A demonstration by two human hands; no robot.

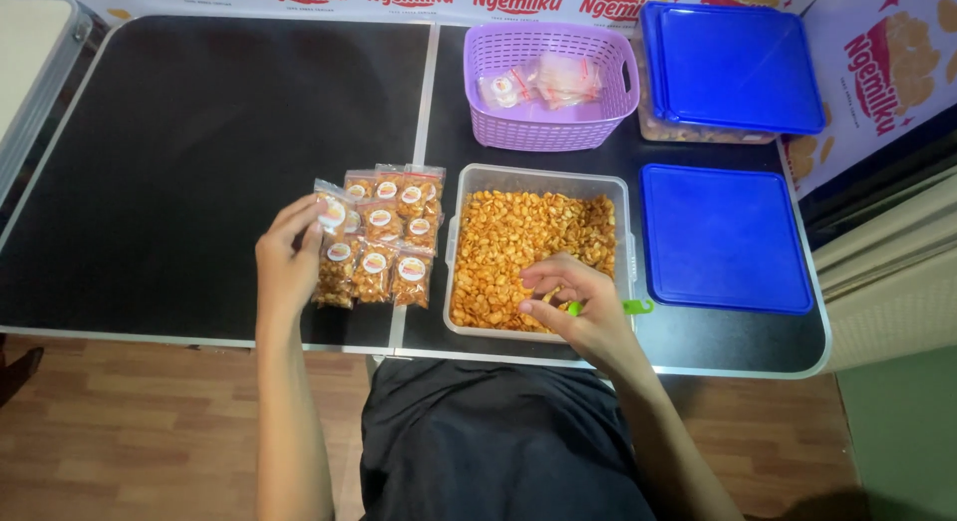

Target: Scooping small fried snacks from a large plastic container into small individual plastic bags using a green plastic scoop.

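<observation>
My left hand (287,262) pinches the top of a small clear snack packet (332,214) at the left edge of a group of several filled packets (384,244) lying on the black table (179,182). Each packet has a round sticker. My right hand (576,304) reaches into the near right corner of a clear tub (538,177) full of orange fried snacks (518,244) and grips a green scoop (634,306), of which only the handle shows.
A purple basket (550,132) holding empty plastic bags stands behind the tub. A blue lid (723,237) lies to the right, and a blue-lidded container (733,67) sits at the back right. A second table's metal edge (40,92) is at far left.
</observation>
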